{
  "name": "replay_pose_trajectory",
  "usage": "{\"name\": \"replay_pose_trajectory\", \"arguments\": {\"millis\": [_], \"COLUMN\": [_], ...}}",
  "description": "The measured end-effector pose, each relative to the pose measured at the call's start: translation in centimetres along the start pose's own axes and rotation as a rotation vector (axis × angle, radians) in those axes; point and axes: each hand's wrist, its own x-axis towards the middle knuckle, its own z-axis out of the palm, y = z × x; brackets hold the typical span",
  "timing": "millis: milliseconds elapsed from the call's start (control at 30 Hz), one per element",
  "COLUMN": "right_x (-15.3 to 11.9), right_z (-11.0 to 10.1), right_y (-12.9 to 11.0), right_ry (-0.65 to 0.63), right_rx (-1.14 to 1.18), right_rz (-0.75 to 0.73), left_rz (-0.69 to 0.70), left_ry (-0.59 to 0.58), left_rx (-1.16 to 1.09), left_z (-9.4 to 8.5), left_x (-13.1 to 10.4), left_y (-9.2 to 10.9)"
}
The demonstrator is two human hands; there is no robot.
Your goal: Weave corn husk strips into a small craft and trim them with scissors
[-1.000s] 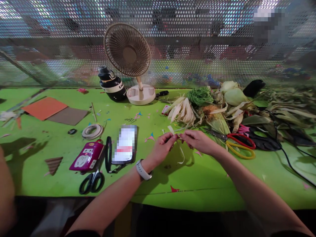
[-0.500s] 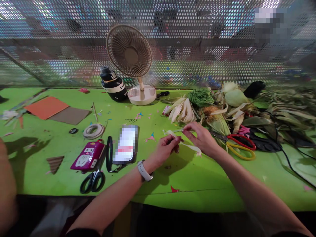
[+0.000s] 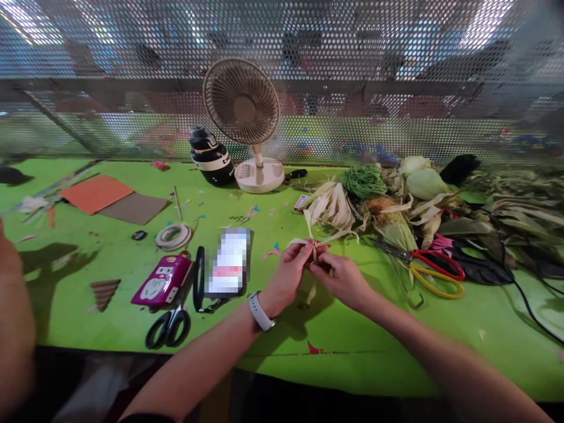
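Note:
Pale husk strips (image 3: 311, 226) cross between my two hands, in front of the fan. My left hand (image 3: 295, 267), with a white watch band at the wrist, pinches the strips between thumb and fingers. Close against it, my right hand (image 3: 339, 276) has its thumb and fingertips closed on the same strips. One strip end hangs below the fingers, and others spread up and to the right. Just behind lies a bundle of pale dried husks (image 3: 333, 205), beside a coil of green string (image 3: 363, 180).
Red-and-yellow scissors (image 3: 436, 273), corn husks (image 3: 396, 230) and a black glove (image 3: 480, 258) lie at right. A fan (image 3: 259, 177), bottle (image 3: 214, 164), phone (image 3: 228, 262), tape roll (image 3: 173, 236), purple power strip (image 3: 163, 281) and black scissors (image 3: 168, 328) stand or lie leftward. Another person's arm (image 3: 15, 329) shows far left.
My hands have come together, the right one moving down and left to meet the left. The strips now cross at my fingertips, with ends pointing up and down. The view has shifted slightly.

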Motion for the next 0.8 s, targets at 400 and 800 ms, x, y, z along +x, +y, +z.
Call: {"name": "replay_pose_trajectory", "arguments": {"millis": [400, 800], "right_x": [0.0, 0.4], "right_z": [-2.2, -2.6], "right_y": [-0.9, 0.4], "right_ry": [-0.124, 0.195], "right_rx": [0.355, -0.14], "right_rz": [-0.08, -0.062], "left_rz": [0.022, 0.088], "left_ry": [-0.04, -0.076], "left_rx": [-0.012, 0.184], "left_z": [-0.6, -0.7], "left_x": [0.6, 0.6], "left_y": [0.5, 0.4]}}
